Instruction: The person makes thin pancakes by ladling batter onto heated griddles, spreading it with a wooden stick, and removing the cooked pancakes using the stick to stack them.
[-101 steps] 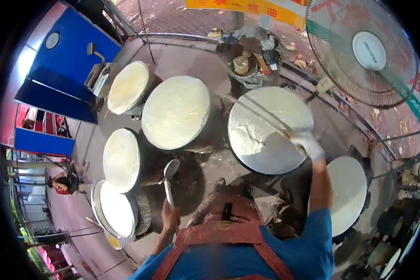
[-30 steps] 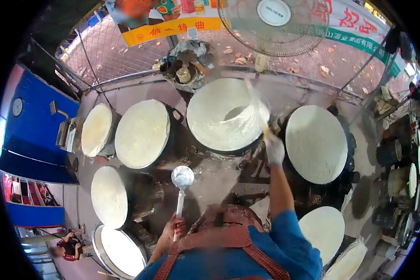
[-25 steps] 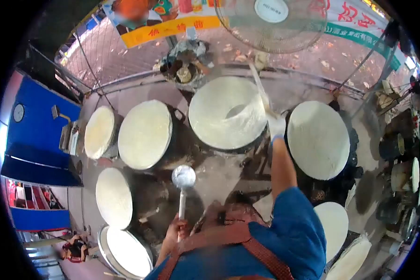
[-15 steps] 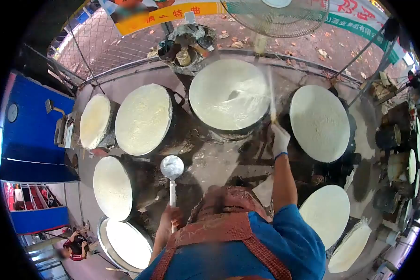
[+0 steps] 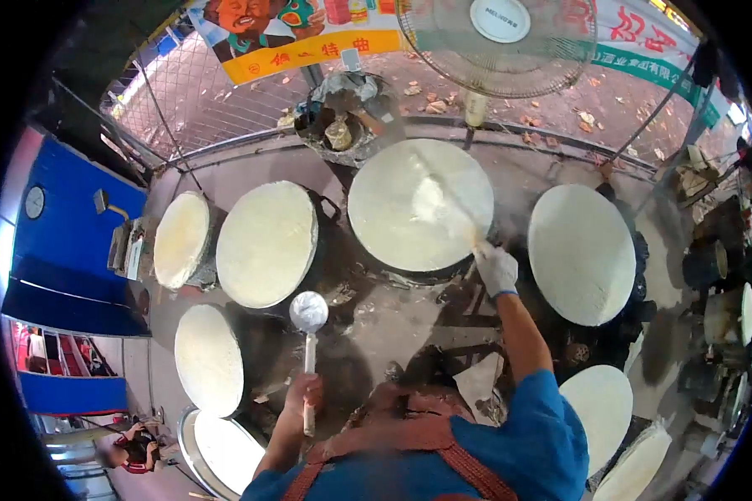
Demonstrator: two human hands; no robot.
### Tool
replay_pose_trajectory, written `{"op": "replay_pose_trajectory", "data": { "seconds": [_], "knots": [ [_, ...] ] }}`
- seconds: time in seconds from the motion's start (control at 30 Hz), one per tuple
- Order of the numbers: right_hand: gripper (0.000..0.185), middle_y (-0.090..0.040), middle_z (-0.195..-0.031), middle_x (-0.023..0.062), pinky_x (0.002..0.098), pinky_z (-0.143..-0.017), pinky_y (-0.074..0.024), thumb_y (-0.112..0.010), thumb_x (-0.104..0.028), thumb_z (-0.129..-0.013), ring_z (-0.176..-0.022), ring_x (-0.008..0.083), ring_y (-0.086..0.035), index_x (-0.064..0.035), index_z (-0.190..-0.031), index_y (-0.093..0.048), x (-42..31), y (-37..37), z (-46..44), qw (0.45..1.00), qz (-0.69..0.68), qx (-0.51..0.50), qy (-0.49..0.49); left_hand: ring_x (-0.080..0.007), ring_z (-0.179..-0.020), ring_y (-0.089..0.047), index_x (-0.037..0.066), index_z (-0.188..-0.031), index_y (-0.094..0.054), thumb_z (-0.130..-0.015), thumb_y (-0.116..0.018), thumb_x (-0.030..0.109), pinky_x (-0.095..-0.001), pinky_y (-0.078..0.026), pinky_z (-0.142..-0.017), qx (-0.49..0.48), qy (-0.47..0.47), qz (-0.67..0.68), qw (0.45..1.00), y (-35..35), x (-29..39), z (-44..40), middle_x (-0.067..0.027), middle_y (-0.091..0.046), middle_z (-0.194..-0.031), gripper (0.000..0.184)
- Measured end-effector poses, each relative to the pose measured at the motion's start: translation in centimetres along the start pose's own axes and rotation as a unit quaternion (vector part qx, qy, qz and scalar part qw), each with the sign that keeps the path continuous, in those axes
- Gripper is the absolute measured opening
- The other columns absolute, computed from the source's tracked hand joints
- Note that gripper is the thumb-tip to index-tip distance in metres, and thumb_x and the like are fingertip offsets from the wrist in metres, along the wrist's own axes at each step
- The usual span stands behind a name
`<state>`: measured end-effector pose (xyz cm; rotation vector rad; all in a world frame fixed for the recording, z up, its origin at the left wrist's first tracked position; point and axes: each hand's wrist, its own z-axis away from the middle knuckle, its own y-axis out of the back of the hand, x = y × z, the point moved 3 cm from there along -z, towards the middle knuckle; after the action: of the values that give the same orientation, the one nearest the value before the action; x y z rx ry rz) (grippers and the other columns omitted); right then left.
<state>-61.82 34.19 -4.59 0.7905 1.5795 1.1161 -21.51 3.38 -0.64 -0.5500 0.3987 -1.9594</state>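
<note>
My left hand (image 5: 303,392) is closed around the handle of a ladle (image 5: 309,311), whose bowl is smeared with white batter. My right hand (image 5: 498,269), in a white glove, grips a long thin spreading stick (image 5: 479,242) by its pale handle end. Motion blurs the stick, which slants up and left over the round griddle (image 5: 418,274) in front of me. Pale batter (image 5: 384,209) covers the griddle's top, with a thicker white patch (image 5: 429,199) near its middle.
More batter-covered griddles stand around me: one on the right (image 5: 582,255), another on the left (image 5: 267,244). At lower left is a basin (image 5: 187,434) of white batter. Behind the middle griddle stand a cluttered stove (image 5: 340,125) and a fan (image 5: 500,50). A person (image 5: 138,447) is at far left.
The stick has swung from the griddle's right edge to slant across its top. The wet batter has gathered into a smaller patch. My view has tilted up slightly; the ladle stays in my left hand.
</note>
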Motion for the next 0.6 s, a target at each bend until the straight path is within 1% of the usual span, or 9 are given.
{"op": "replay_pose_trajectory", "data": {
  "seconds": [0.07,0.17,0.23,0.27,0.3,0.33,0.43,0.53,0.6],
  "knots": [
    [0.022,-0.063,-0.084,0.0151,0.0451,-0.063,-0.0477,-0.05,-0.035,-0.083,-0.072,0.0362,-0.061,-0.0214,-0.094,-0.063,-0.8,1.9,2.1,0.997,0.026,-0.054,0.05,-0.0095,-0.032,-0.03,0.016,-0.053,-0.034,-0.087,-0.045,0.027,-0.0237,-0.026,-0.031,-0.003,0.004,-0.052,0.999,-0.6,1.4,-2.3,0.0027,-0.031,-0.042,0.038],
    [0.026,-0.061,-0.076,0.014,0.0449,-0.062,-0.0469,-0.054,-0.04,-0.081,-0.07,0.0349,-0.059,-0.0204,-0.095,-0.065,2.2,2.9,3.0,0.998,-0.011,0.004,-0.057,-0.01,-0.03,-0.029,0.016,-0.052,-0.031,-0.088,-0.044,0.024,-0.0247,-0.024,-0.029,0.002,-0.039,-0.082,0.996,-6.4,4.1,-4.1,0.0029,-0.03,-0.042,0.039],
    [0.027,-0.061,-0.076,0.0148,0.0453,-0.063,-0.0465,-0.054,-0.04,-0.081,-0.071,0.035,-0.059,-0.0196,-0.095,-0.065,1.9,1.9,4.3,0.998,0.025,-0.024,-0.054,-0.0097,-0.031,-0.03,0.016,-0.054,-0.03,-0.088,-0.045,0.023,-0.025,-0.023,-0.029,-0.032,-0.051,-0.08,0.995,-10.0,5.8,-6.1,0.0033,-0.029,-0.042,0.037],
    [0.027,-0.061,-0.076,0.0152,0.0455,-0.063,-0.0462,-0.054,-0.04,-0.081,-0.072,0.0351,-0.059,-0.0192,-0.095,-0.065,1.7,1.7,5.0,0.997,0.044,-0.038,-0.054,-0.0075,-0.034,-0.031,0.015,-0.077,-0.035,-0.085,-0.05,0.012,-0.0227,-0.023,-0.029,-0.061,-0.049,-0.018,0.997,-10.7,6.1,-7.4,0.0038,-0.031,-0.047,0.017],
    [0.027,-0.061,-0.076,0.0166,0.0457,-0.062,-0.0457,-0.053,-0.039,-0.083,-0.072,0.035,-0.059,-0.019,-0.098,-0.064,0.0,3.6,6.3,0.999,0.039,-0.023,0.015,-0.0071,-0.034,-0.032,0.015,-0.083,-0.034,-0.084,-0.05,0.009,-0.0234,-0.024,-0.029,-0.068,-0.085,-0.063,0.992,-12.7,6.8,-8.3,0.0038,-0.031,-0.048,0.017],
    [0.027,-0.06,-0.076,0.0166,0.0453,-0.063,-0.0462,-0.052,-0.039,-0.083,-0.072,0.0353,-0.059,-0.0207,-0.1,-0.063,0.9,3.4,7.2,0.999,0.033,-0.021,-0.022,-0.0069,-0.035,-0.032,0.015,-0.085,-0.033,-0.083,-0.05,0.005,-0.024,-0.024,-0.029,-0.101,-0.134,-0.098,0.981,-15.0,7.4,-8.6,0.0029,-0.032,-0.049,0.019],
    [0.028,-0.058,-0.074,0.0165,0.044,-0.064,-0.0473,-0.051,-0.039,-0.084,-0.07,0.0347,-0.059,-0.0237,-0.106,-0.06,2.9,3.7,8.8,0.992,0.047,-0.001,-0.119,-0.0083,-0.037,-0.034,0.014,-0.089,-0.035,-0.077,-0.053,0.002,-0.0249,-0.027,-0.029,-0.043,-0.179,-0.143,0.973,-18.2,7.1,-11.1,-0.0001,-0.038,-0.056,0.025],
    [0.029,-0.058,-0.073,0.0162,0.0429,-0.059,-0.0467,-0.052,-0.038,-0.085,-0.068,0.0327,-0.059,-0.0241,-0.108,-0.061,-0.4,1.8,12.4,0.993,0.07,0.0,-0.094,-0.0137,-0.038,-0.038,0.011,-0.096,-0.04,-0.076,-0.052,0.001,-0.0298,-0.033,-0.03,0.004,-0.248,-0.238,0.939,-21.7,5.0,-12.9,-0.0035,-0.039,-0.053,0.025],
    [0.028,-0.06,-0.075,0.0154,0.0406,-0.056,-0.0467,-0.055,-0.035,-0.084,-0.064,0.0294,-0.06,-0.0219,-0.108,-0.063,-2.6,-1.1,14.2,0.997,0.016,-0.023,-0.068,-0.0139,-0.038,-0.038,0.004,-0.09,-0.041,-0.079,-0.054,0.006,-0.0297,-0.029,-0.033,-0.06,-0.228,-0.175,0.956,-22.4,3.0,-15.3,-0.0036,-0.039,-0.053,0.017]
  ]
}}
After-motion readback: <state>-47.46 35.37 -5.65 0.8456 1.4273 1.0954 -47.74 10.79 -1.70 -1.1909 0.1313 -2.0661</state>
